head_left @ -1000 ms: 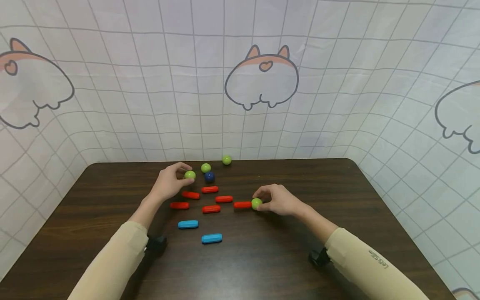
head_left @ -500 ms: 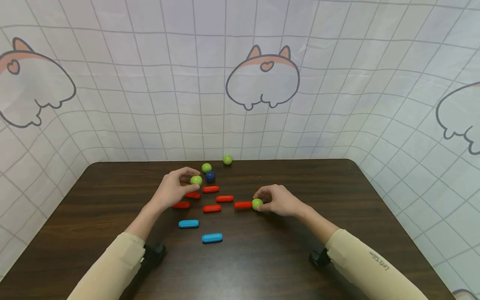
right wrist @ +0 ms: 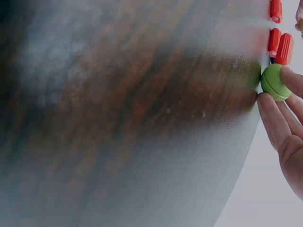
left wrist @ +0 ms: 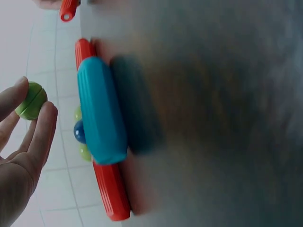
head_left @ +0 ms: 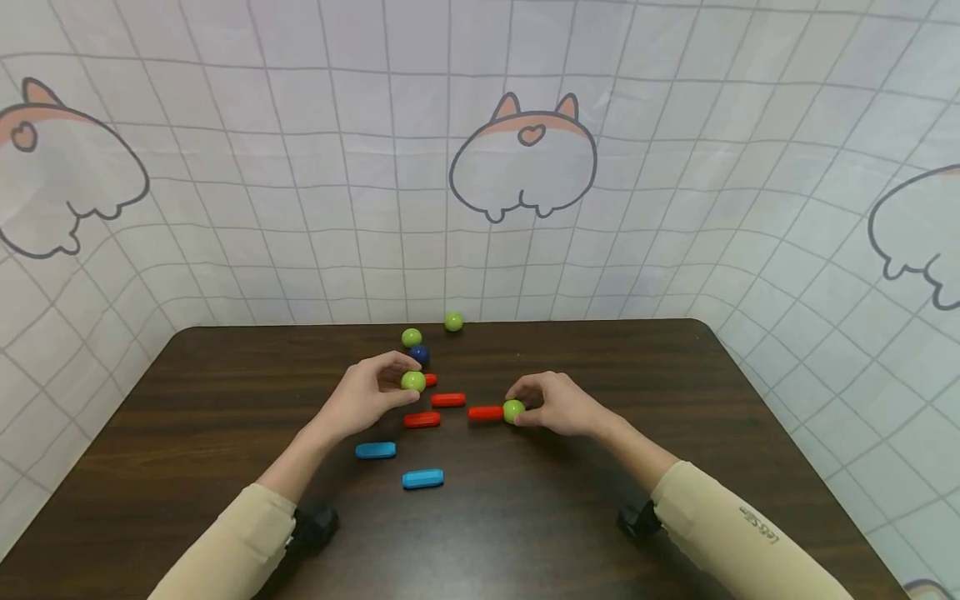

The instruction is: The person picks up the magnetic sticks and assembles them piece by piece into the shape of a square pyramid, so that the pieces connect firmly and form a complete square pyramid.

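Note:
My left hand [head_left: 365, 400] pinches a green ball [head_left: 413, 381] between thumb and fingers. In the left wrist view, this ball [left wrist: 32, 101] shows a seam and is clear of the tabletop. Over to the right, my right hand [head_left: 558, 405] pinches another green ball [head_left: 513, 411], which sits against the right end of a red ribbed rod [head_left: 485, 413]. The right wrist view has that ball [right wrist: 273, 83] down at table level. Between the hands lie two red rods [head_left: 448, 400]. Another red rod [head_left: 431, 379] is partly covered by the left hand's ball.
Behind the left hand rest a navy ball [head_left: 419, 355] and a green ball [head_left: 412, 337]; a further green ball [head_left: 453, 322] is at the table's back edge. Two blue rods [head_left: 423, 478] lie nearer the front. A patterned curtain [head_left: 390, 183] surrounds the dark wooden table [head_left: 555, 525].
My left hand has carried its green ball to the right and nearer the front, now hiding the left red rods. My right hand stays in place with its ball.

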The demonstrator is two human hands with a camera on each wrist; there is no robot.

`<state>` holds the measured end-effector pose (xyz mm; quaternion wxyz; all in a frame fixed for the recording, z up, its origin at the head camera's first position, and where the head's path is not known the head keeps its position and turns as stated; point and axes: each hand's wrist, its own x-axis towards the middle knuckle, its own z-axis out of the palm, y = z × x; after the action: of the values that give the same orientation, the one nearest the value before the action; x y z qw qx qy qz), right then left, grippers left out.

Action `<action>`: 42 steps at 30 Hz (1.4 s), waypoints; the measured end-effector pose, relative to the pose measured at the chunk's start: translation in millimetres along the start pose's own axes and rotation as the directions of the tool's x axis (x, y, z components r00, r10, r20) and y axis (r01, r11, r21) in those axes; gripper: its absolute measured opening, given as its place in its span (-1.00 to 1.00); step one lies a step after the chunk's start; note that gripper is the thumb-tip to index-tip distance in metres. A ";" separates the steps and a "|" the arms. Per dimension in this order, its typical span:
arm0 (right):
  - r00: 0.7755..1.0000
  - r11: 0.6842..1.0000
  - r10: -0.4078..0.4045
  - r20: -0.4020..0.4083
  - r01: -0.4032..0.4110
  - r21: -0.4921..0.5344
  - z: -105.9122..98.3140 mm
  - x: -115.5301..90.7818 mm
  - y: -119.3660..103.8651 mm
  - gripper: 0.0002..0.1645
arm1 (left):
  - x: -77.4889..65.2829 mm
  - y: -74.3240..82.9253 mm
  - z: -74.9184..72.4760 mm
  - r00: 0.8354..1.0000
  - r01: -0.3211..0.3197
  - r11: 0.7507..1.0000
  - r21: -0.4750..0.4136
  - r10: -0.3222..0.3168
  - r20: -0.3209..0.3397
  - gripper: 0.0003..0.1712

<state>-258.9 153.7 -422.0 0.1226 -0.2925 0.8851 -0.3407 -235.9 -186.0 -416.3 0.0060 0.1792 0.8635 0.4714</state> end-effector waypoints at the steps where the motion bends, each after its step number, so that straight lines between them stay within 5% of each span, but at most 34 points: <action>1: 1.000 1.000 0.001 -0.001 -0.001 0.002 0.0 -0.1 0.1 -0.70 | -0.3 0.2 2.2 1.000 -0.003 1.000 0.000 0.003 0.006 -0.58; 25: 1.000 1.000 -0.007 0.016 0.007 0.010 1.8 -0.2 -1.2 -0.70 | -4.6 20.9 31.9 0.981 -0.054 0.998 -0.036 0.060 0.182 -0.63; 32: 1.000 1.000 -0.009 0.027 0.009 0.011 3.1 -1.7 -3.3 -0.70 | -3.6 23.5 38.6 0.973 -0.090 0.992 0.091 0.068 0.219 -0.66; 42: 0.999 1.000 -0.026 0.047 0.026 0.011 3.9 -4.7 -2.6 -0.72 | -2.4 28.1 47.8 0.961 -0.119 0.984 0.129 0.082 0.263 -0.69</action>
<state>-252.4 152.9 -423.0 0.1404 -0.3113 0.8763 -0.3399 -216.6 -134.1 -420.3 0.0809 0.2825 0.8769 0.3804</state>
